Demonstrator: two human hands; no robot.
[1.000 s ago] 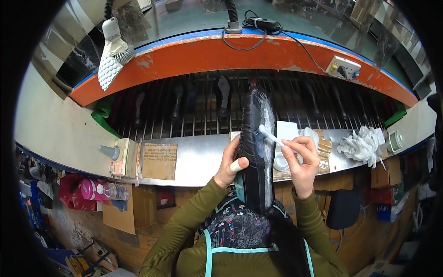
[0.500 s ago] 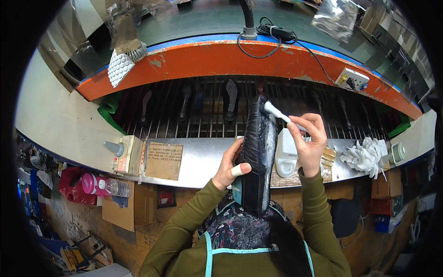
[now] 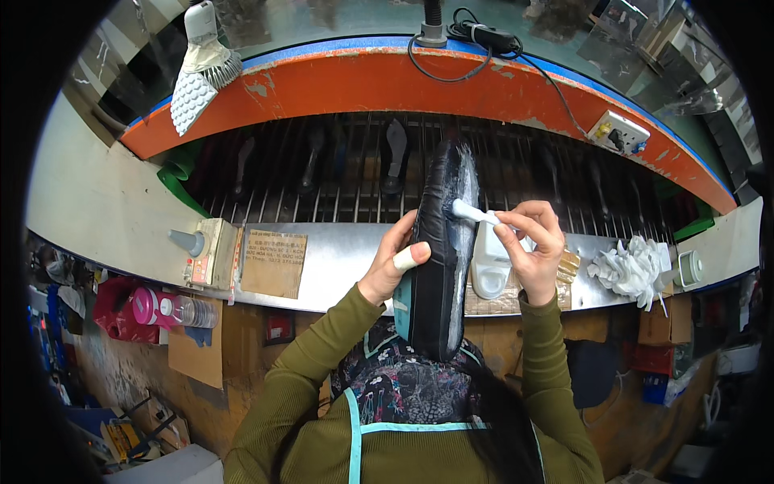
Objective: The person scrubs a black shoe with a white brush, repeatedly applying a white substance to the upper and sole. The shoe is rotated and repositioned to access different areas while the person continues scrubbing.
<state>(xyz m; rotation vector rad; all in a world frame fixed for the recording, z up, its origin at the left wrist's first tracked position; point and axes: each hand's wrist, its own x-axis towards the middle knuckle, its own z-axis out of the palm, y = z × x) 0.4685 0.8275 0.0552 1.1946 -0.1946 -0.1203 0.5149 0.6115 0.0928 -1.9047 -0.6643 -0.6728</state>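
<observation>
My left hand (image 3: 397,260), its thumb tip wrapped in pale tape, grips a black shoe upper (image 3: 436,250) that stands on edge, toe away from me. Part of a turquoise shoe last (image 3: 403,300) shows at its near end. Whitish wet coating (image 3: 465,234) runs along the side of the upper that faces right. Between thumb and fingers my right hand (image 3: 532,246) pinches a white-handled brush (image 3: 474,212). Its tip touches the coated side around mid-length. Just behind and beside that hand stands a white plastic container (image 3: 491,266) on cardboard.
Beyond the metal ledge (image 3: 339,282), a conveyor of metal rods (image 3: 355,189) carries several dark shoe soles (image 3: 396,153). An orange beam (image 3: 355,85) crosses behind it. White crumpled tissues (image 3: 626,270) lie right; a control box (image 3: 211,258) and cardboard piece (image 3: 274,264) sit left.
The brush has moved from near the far end of the upper toward me, down to its middle. My head view has shifted slightly, and both hands still hold the same things.
</observation>
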